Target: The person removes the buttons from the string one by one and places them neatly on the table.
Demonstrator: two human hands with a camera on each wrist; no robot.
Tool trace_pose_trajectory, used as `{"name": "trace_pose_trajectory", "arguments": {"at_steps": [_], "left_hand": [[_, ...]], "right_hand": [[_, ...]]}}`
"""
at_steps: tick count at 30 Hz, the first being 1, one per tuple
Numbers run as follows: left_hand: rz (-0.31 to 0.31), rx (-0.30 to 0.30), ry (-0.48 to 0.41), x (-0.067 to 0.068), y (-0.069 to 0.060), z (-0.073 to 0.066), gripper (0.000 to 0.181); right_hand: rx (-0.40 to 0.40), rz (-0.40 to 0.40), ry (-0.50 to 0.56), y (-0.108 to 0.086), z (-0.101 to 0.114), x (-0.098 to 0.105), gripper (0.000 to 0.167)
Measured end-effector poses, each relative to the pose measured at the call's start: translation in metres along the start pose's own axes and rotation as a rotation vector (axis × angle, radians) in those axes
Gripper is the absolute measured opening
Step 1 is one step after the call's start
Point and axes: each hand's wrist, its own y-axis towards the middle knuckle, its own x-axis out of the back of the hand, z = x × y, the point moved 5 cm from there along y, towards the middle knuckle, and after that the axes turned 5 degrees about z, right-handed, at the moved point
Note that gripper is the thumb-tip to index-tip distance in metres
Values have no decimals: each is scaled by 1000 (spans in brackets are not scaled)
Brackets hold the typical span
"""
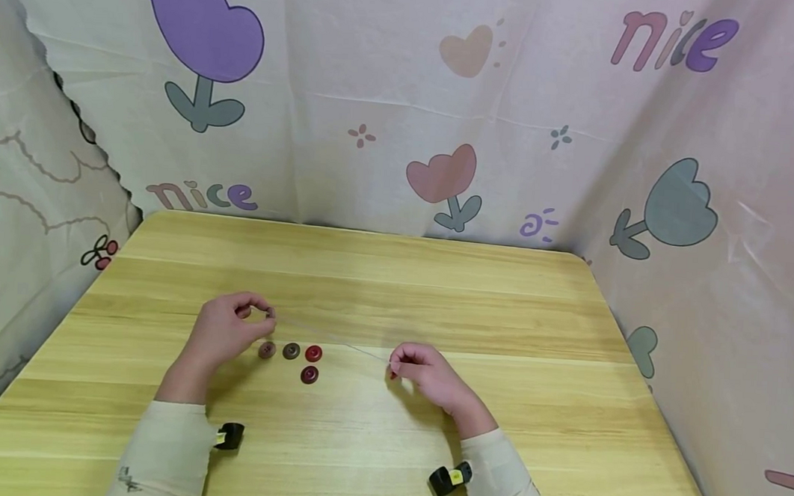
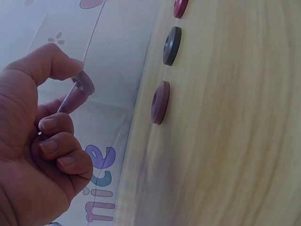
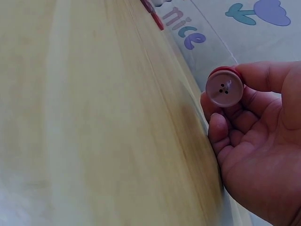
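My left hand (image 1: 225, 333) pinches a dull mauve-grey button (image 2: 85, 84) between thumb and index finger, above the table. A thin pale thread (image 1: 365, 350) stretches taut from it to my right hand (image 1: 433, 376). There the thumb and fingers hold a pinkish four-hole button (image 3: 225, 90) stacked against a red button (image 3: 222, 68). On the wood, below and right of my left hand, lie a mauve button (image 1: 266, 350), a dark grey button (image 1: 291, 350), a red button (image 1: 313, 353) and a maroon button (image 1: 309, 375), all flat and apart.
The light wooden table (image 1: 359, 456) reaches back to a printed cloth (image 1: 347, 170), which also hangs at both sides. A small black camera (image 1: 230, 437) sits at the left sleeve, and another black camera (image 1: 448, 479) at the right sleeve.
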Motion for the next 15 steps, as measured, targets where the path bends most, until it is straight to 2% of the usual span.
{"name": "trace_pose_trajectory", "arguments": {"at_steps": [15], "left_hand": [[-44, 37, 1, 13, -6, 9, 27]], "right_hand": [[-14, -5, -6, 0, -3, 1, 14]]}}
